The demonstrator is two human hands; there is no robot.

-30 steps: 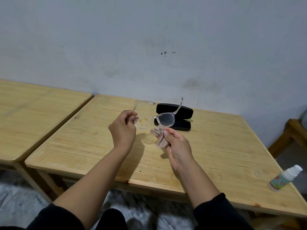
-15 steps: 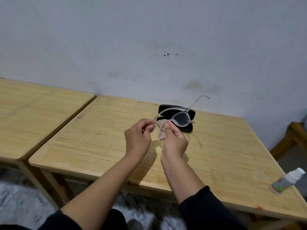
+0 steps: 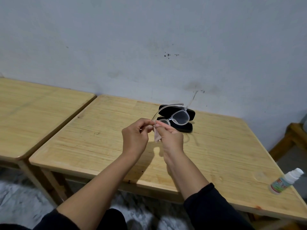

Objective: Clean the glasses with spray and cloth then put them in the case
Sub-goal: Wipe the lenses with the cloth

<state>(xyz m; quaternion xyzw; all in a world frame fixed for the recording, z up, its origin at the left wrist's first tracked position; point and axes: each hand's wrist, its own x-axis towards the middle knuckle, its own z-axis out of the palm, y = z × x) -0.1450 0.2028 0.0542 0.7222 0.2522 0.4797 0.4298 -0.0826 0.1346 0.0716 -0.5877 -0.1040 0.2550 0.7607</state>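
Observation:
Clear-framed glasses [image 3: 180, 117] are held in the air above the wooden table [image 3: 103, 140], arms unfolded and pointing away. My left hand [image 3: 135, 138] pinches the frame at its left corner. My right hand [image 3: 171, 138] pinches a small beige cloth [image 3: 157, 138] against the left lens, and the cloth's tail hangs down between the hands. Behind the glasses an open black case [image 3: 191, 113] lies on the table near the wall. A small white spray bottle [image 3: 285, 181] lies on its side at the table's right edge.
A second wooden table [image 3: 33, 113] stands close on the left with a narrow gap between them. A wooden stool or frame [image 3: 292, 140] is at the far right. A grey wall runs behind both tables.
The glasses have turned so their arms point away and to the right. My right hand has brought the cloth up onto the left lens, close beside my left hand.

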